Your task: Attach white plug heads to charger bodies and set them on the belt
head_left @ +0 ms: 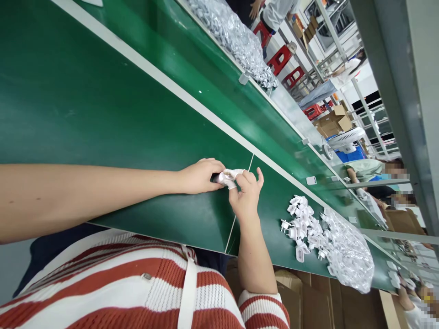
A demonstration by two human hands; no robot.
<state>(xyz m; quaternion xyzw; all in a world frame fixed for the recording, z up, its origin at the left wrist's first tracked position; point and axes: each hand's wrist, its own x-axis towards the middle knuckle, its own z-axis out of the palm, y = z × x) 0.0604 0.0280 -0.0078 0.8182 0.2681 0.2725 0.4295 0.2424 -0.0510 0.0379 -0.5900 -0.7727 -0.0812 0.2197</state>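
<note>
My left hand (199,176) reaches across the green table (103,114), fingers curled round a small dark-and-white part (219,178). My right hand (247,194) meets it from the right, with white finger cots on the fingertips, and pinches the same part. Both hands hover just above the table's near strip. A heap of white plug parts (302,226) lies to the right of my right hand, apart from it.
Beside the plugs lies a pile of clear plastic bags (350,251). More bagged items (236,36) are heaped on the far strip. Red stools (281,57), cardboard boxes (332,121) and a white fan (346,139) stand beyond. Other people sit at the right.
</note>
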